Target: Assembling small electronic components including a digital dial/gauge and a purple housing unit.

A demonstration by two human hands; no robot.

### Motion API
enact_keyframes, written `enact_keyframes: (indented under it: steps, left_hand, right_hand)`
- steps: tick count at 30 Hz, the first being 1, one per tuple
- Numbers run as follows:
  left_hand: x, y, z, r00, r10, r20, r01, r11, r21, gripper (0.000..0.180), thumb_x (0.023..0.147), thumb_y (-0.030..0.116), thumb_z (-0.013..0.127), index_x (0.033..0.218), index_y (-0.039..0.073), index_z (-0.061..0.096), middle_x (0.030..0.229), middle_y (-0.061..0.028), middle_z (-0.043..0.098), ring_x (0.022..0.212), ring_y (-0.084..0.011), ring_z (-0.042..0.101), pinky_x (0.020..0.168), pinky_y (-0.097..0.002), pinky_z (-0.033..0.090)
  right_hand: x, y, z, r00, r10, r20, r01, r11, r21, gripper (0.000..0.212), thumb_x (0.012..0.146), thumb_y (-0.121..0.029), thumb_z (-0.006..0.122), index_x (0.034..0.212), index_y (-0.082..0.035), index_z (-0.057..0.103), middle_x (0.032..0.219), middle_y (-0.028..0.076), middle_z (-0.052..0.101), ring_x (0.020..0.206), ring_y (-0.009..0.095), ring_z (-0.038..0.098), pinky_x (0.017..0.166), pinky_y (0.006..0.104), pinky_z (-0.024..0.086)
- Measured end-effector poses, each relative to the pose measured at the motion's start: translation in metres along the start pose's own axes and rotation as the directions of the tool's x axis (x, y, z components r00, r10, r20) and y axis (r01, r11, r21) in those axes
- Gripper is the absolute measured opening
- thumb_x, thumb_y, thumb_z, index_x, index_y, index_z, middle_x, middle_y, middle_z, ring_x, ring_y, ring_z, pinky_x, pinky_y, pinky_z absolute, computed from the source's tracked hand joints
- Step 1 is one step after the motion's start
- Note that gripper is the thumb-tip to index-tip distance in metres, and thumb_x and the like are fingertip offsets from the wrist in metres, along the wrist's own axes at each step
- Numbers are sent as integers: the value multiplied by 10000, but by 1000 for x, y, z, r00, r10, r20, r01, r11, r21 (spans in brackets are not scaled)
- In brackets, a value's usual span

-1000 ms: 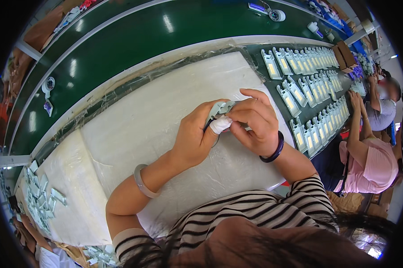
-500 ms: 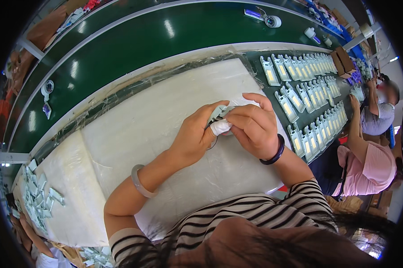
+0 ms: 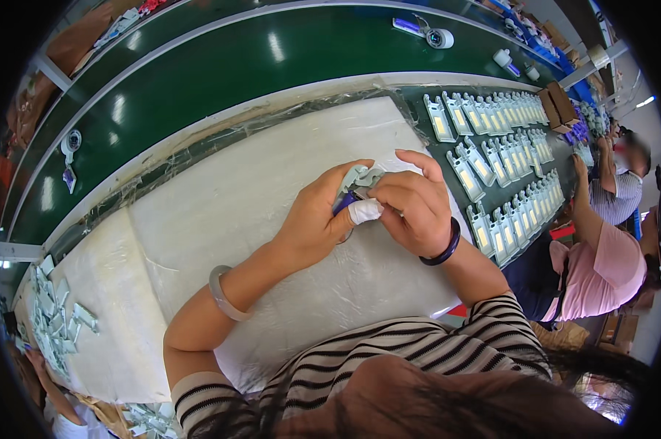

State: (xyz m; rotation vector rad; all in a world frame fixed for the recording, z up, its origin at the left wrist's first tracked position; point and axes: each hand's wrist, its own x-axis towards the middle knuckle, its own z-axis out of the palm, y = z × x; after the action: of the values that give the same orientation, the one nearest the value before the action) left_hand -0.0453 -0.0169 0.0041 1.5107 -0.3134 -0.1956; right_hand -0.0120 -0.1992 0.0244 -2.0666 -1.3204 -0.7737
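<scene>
Above the plastic-covered white work surface [image 3: 286, 175], both hands meet on a small pale green plastic part [image 3: 358, 176]. My left hand [image 3: 312, 212] is closed round it, its thumb wrapped in white tape. Beneath the thumb side shows a purple-blue piece [image 3: 344, 202], with a thin dark loop, perhaps a wire, below. My right hand [image 3: 418, 205] pinches at the right side of the same part, thumb and index finger together, another finger raised. What lies between those right fingertips is hidden.
Beyond the work surface runs a green conveyor belt [image 3: 199, 77] with a few white round devices [image 3: 439, 39]. Rows of pale green panels [image 3: 466, 179] stand at right, near an open cardboard box [image 3: 557, 107]. Loose pale green parts [image 3: 56, 318] lie at left. Co-workers [image 3: 598, 271] sit at right.
The held part has turned a little in my hands, so more of its purple-blue piece shows. Both hands stay close together. The whole view has shifted slightly.
</scene>
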Motion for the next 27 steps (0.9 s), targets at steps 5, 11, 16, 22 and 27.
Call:
enact_keyframes:
  steps: [5, 11, 16, 22, 27]
  left_hand:
    - [-1, -2, 1, 995, 84, -45, -81, 995, 61, 510, 852, 225, 690, 1261, 19, 466, 779, -40, 566, 537, -79, 476, 501, -238, 406]
    - [-1, -5, -2, 996, 71, -53, -65, 992, 109, 539, 833, 218, 705, 1271, 18, 463, 952, -96, 610, 748, -160, 577, 688, -279, 481]
    - [0, -3, -3, 992, 116, -48, -108, 983, 151, 550, 832, 239, 704, 1274, 18, 462, 1007, -114, 602, 822, -186, 582, 747, -289, 481]
    - [0, -3, -3, 996, 82, -20, -78, 985, 151, 567, 827, 262, 709, 1275, 19, 460, 1027, -127, 597, 861, -210, 587, 768, -301, 479]
    - [0, -3, -5, 987, 161, -9, -155, 961, 229, 582, 820, 271, 716, 1277, 23, 456, 1058, -145, 593, 901, -247, 598, 792, -322, 479]
  right_hand:
    - [2, 3, -3, 999, -50, 1, 50, 999, -11, 323, 625, 18, 714, 930, -36, 623, 855, 71, 641, 754, 206, 627, 917, 429, 459]
    - [2, 6, -1, 998, -68, -15, 68, 997, 33, 334, 606, 20, 713, 924, -28, 624, 856, 83, 643, 774, 230, 626, 858, 400, 499]
    - [5, 4, -3, 999, -49, -4, 49, 998, 34, 338, 597, 26, 711, 920, -26, 625, 860, 88, 642, 788, 244, 624, 838, 397, 505]
    - [3, 9, -4, 999, -46, 7, 45, 994, 103, 350, 594, 32, 713, 928, -25, 624, 876, 97, 633, 792, 271, 619, 796, 391, 515]
    - [1, 12, -2, 999, -43, 11, 40, 985, 171, 347, 601, 34, 716, 928, -28, 621, 891, 118, 627, 799, 312, 615, 724, 384, 523]
